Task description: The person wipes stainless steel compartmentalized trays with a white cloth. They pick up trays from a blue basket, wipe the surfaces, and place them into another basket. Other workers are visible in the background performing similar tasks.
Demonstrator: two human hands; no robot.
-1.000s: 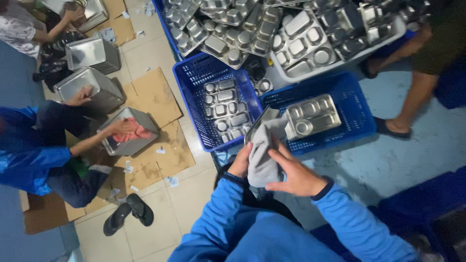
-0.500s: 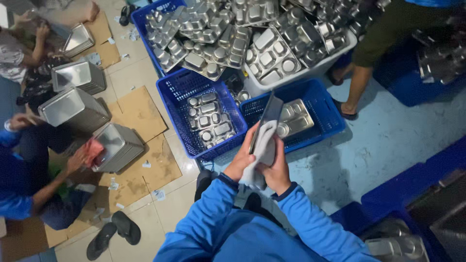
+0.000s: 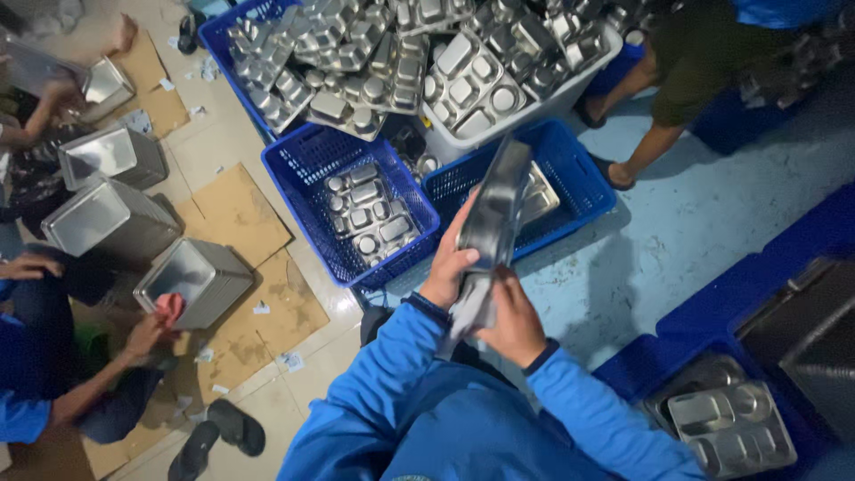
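Note:
My left hand (image 3: 448, 264) grips the edge of a steel compartment tray (image 3: 495, 207), which stands nearly on edge in front of me. My right hand (image 3: 509, 319) presses a grey cloth (image 3: 471, 305) against the tray's lower part. Both arms wear blue sleeves. Just beyond the tray stand two blue plastic crates: the left crate (image 3: 312, 160) holds a stack of steel trays (image 3: 368, 211), the right crate (image 3: 574, 174) holds another tray, partly hidden by the one I hold.
A heap of steel trays (image 3: 392, 53) fills bins at the top. At left, people in blue (image 3: 40, 383) handle square steel tins (image 3: 191, 281) on cardboard sheets (image 3: 236, 214). A person's legs (image 3: 663, 116) stand at upper right. More trays (image 3: 730, 428) lie in a blue crate at lower right.
The tray has been tipped up more steeply between my hands, and my right hand with the cloth has slid down its lower end. The view has shifted right.

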